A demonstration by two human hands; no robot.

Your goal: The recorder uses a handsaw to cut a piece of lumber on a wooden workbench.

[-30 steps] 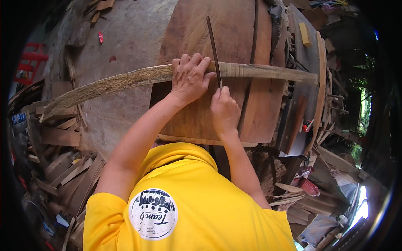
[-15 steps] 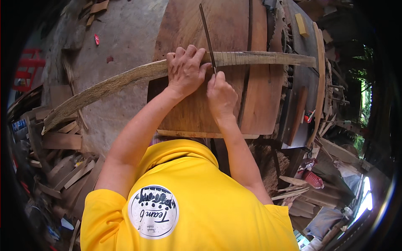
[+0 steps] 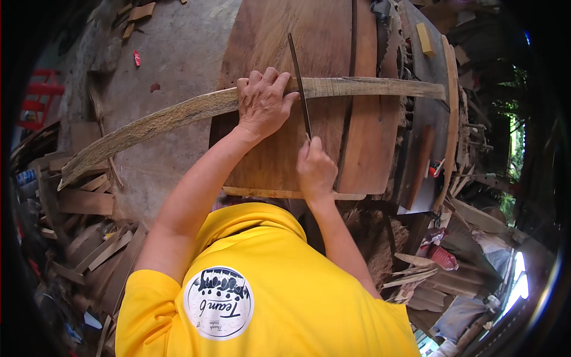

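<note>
My left hand (image 3: 264,104) is closed over a long, curved, rough pale board (image 3: 148,124) lying crosswise on wooden planks (image 3: 279,166). My right hand (image 3: 316,168) grips the lower end of a long, thin, dark tool (image 3: 292,56), a saw blade or file; I cannot tell which. The tool crosses the board at an angle, just right of my left fingers, its tip pointing away from me. Several crosswise lines mark the board's right section.
A grey bench surface (image 3: 166,35) spreads leftward. Wood offcuts (image 3: 89,202) pile at left and lower right (image 3: 416,279). A red slatted object (image 3: 41,98) stands far left, a yellow block (image 3: 425,38) lies upper right, and a reddish-brown strip (image 3: 421,166) lies at right.
My right hand and the dark tool moved away from me, then back toward me in the latest frame. My left hand stays on the board, shifting slightly in view.
</note>
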